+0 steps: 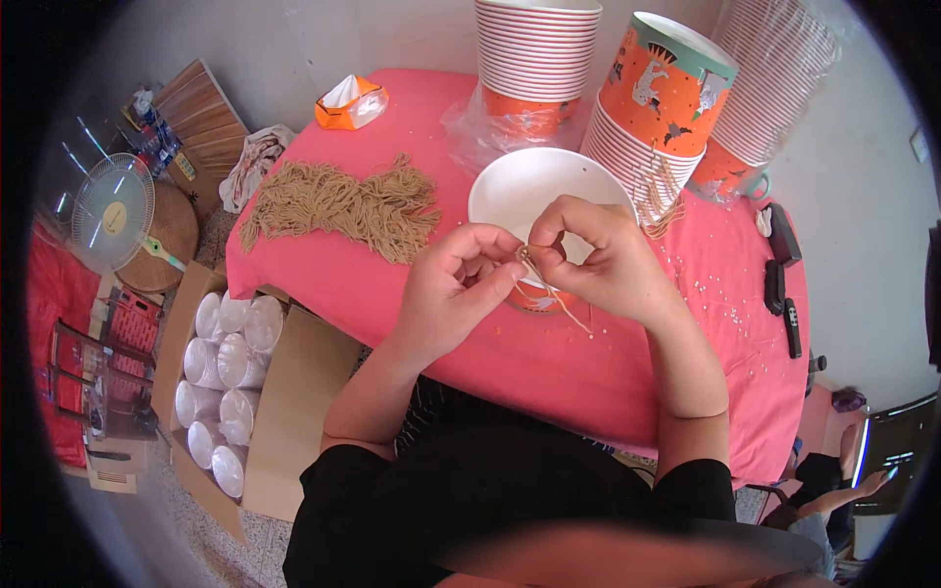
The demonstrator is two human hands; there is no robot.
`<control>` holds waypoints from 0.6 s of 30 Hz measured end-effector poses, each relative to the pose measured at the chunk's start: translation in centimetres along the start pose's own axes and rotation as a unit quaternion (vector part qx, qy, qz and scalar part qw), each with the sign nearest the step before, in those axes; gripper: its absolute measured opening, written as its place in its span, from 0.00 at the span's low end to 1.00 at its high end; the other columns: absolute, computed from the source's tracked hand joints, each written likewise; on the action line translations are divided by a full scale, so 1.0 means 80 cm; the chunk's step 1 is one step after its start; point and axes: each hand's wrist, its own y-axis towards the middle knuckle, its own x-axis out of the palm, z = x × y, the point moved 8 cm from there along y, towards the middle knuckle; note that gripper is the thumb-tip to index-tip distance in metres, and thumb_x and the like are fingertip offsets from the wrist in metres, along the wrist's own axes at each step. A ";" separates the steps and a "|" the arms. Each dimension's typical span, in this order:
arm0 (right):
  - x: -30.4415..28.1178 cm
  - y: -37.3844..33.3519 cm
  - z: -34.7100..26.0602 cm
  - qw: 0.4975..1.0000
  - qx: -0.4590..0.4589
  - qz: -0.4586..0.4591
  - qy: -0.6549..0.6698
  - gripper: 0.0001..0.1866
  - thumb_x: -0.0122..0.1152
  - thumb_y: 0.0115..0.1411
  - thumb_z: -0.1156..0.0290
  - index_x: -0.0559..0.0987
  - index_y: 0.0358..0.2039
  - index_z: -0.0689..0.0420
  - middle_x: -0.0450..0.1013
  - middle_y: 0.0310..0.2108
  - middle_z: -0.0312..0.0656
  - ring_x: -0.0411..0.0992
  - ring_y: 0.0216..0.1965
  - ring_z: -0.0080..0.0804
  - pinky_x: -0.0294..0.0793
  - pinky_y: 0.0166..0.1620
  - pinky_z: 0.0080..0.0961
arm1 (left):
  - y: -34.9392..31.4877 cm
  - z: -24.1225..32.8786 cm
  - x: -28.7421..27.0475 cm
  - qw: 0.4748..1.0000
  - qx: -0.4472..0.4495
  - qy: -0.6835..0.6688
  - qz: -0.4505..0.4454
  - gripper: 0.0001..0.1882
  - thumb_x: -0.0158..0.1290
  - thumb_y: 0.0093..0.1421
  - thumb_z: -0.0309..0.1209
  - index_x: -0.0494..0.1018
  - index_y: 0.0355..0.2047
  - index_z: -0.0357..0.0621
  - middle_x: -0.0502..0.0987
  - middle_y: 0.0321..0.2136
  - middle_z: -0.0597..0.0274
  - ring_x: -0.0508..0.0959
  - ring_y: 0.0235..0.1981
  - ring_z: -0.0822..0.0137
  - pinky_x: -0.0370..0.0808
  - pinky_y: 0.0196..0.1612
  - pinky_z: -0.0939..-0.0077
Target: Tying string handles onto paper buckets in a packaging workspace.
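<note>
Over the near side of a round, white-lined orange paper bucket (497, 196), both hands meet at a thin tan cord (570, 310). The right hand (610, 257) has its grip pinched on the cord between thumb and forefinger; the left hand (451, 292) brings its fingertips to it, though whether that grip is closed I cannot tell. Loose ends hang in front of the bucket, on a table (559, 392) covered in pink cloth. Leftward lies a flat bundle of tan twisted strings (338, 211); behind rise tall stacks of white-rimmed orange buckets (539, 59).
</note>
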 end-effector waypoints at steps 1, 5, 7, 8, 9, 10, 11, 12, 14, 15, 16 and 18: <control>0.000 0.000 0.000 1.000 0.005 -0.002 0.003 0.06 0.58 0.50 0.85 0.73 0.25 0.61 0.70 0.20 0.33 0.69 0.24 0.18 0.71 0.31 0.19 | 0.000 0.002 0.000 1.000 0.002 0.004 0.006 0.09 0.54 0.61 0.20 0.71 0.41 0.35 0.75 0.32 0.68 0.73 0.29 0.85 0.69 0.30 0.90; -0.002 -0.001 0.000 1.000 -0.003 0.004 0.003 0.06 0.58 0.50 0.86 0.73 0.25 0.61 0.70 0.21 0.33 0.70 0.25 0.19 0.71 0.31 0.19 | 0.000 0.002 -0.002 1.000 0.000 0.023 0.008 0.06 0.55 0.61 0.21 0.71 0.39 0.35 0.75 0.30 0.69 0.72 0.27 0.86 0.67 0.27 0.91; 0.001 -0.002 -0.002 1.000 0.000 0.001 0.003 0.06 0.59 0.50 0.86 0.73 0.25 0.61 0.71 0.22 0.33 0.70 0.25 0.19 0.72 0.31 0.19 | 0.000 0.002 -0.001 1.000 0.003 0.018 0.007 0.06 0.55 0.61 0.21 0.72 0.38 0.35 0.75 0.30 0.69 0.72 0.26 0.86 0.66 0.27 0.90; 0.001 -0.002 -0.002 1.000 0.000 0.001 0.003 0.06 0.59 0.50 0.86 0.73 0.25 0.61 0.71 0.22 0.33 0.70 0.25 0.19 0.72 0.31 0.19 | 0.001 0.002 0.000 1.000 0.006 0.012 0.006 0.05 0.55 0.61 0.21 0.72 0.38 0.35 0.75 0.29 0.70 0.71 0.26 0.86 0.65 0.26 0.90; 0.002 -0.002 -0.003 1.000 -0.002 0.001 0.002 0.06 0.59 0.50 0.85 0.73 0.25 0.60 0.71 0.22 0.33 0.70 0.25 0.19 0.72 0.31 0.19 | 0.001 0.001 0.001 1.000 0.006 0.012 0.006 0.05 0.55 0.61 0.21 0.72 0.38 0.35 0.75 0.29 0.70 0.71 0.26 0.86 0.65 0.26 0.90; 0.002 -0.002 -0.003 1.000 -0.004 0.001 0.001 0.06 0.59 0.50 0.85 0.73 0.25 0.60 0.72 0.22 0.33 0.71 0.26 0.19 0.72 0.31 0.19 | 0.002 0.001 0.000 1.000 0.008 0.001 0.013 0.05 0.55 0.61 0.21 0.72 0.37 0.35 0.75 0.29 0.70 0.71 0.26 0.86 0.65 0.26 0.90; 0.002 -0.002 -0.003 1.000 -0.004 0.001 0.001 0.06 0.59 0.50 0.85 0.73 0.25 0.60 0.72 0.22 0.33 0.71 0.26 0.19 0.72 0.31 0.19 | 0.002 0.001 0.001 1.000 0.009 -0.010 0.020 0.05 0.56 0.61 0.21 0.72 0.37 0.36 0.75 0.28 0.70 0.71 0.26 0.86 0.65 0.26 0.90; 0.001 -0.002 -0.004 1.000 -0.008 0.003 0.003 0.06 0.59 0.51 0.85 0.73 0.26 0.61 0.72 0.22 0.33 0.71 0.26 0.19 0.72 0.31 0.19 | 0.003 0.001 0.002 1.000 0.009 -0.010 0.020 0.05 0.56 0.61 0.21 0.72 0.37 0.36 0.75 0.28 0.70 0.71 0.26 0.86 0.65 0.26 0.90; 0.000 -0.001 -0.003 1.000 -0.012 0.005 0.005 0.05 0.59 0.51 0.85 0.73 0.26 0.61 0.72 0.22 0.33 0.71 0.26 0.19 0.72 0.31 0.19 | 0.005 0.006 0.000 0.998 0.030 -0.012 0.046 0.05 0.56 0.60 0.21 0.72 0.37 0.36 0.75 0.28 0.71 0.71 0.26 0.87 0.65 0.26 0.90; 0.000 -0.001 -0.003 1.000 -0.022 0.004 0.009 0.05 0.60 0.52 0.84 0.73 0.26 0.61 0.72 0.21 0.35 0.72 0.25 0.20 0.72 0.29 0.21 | 0.006 0.007 0.000 0.998 0.031 -0.012 0.045 0.05 0.56 0.60 0.21 0.72 0.37 0.36 0.75 0.28 0.71 0.71 0.26 0.87 0.65 0.26 0.90; 0.000 -0.001 -0.004 0.999 -0.032 0.003 0.014 0.06 0.61 0.52 0.83 0.72 0.26 0.62 0.71 0.20 0.37 0.72 0.24 0.21 0.72 0.26 0.23 | 0.006 0.011 -0.001 0.998 0.033 0.013 0.044 0.05 0.55 0.60 0.20 0.73 0.37 0.36 0.75 0.27 0.71 0.71 0.26 0.87 0.65 0.26 0.91; -0.001 0.000 -0.003 0.999 -0.029 0.005 0.017 0.05 0.61 0.52 0.83 0.73 0.27 0.62 0.72 0.20 0.37 0.72 0.24 0.21 0.72 0.27 0.22 | 0.006 0.012 -0.003 0.998 0.035 0.038 0.043 0.05 0.55 0.60 0.20 0.73 0.37 0.36 0.75 0.27 0.71 0.71 0.26 0.87 0.64 0.26 0.91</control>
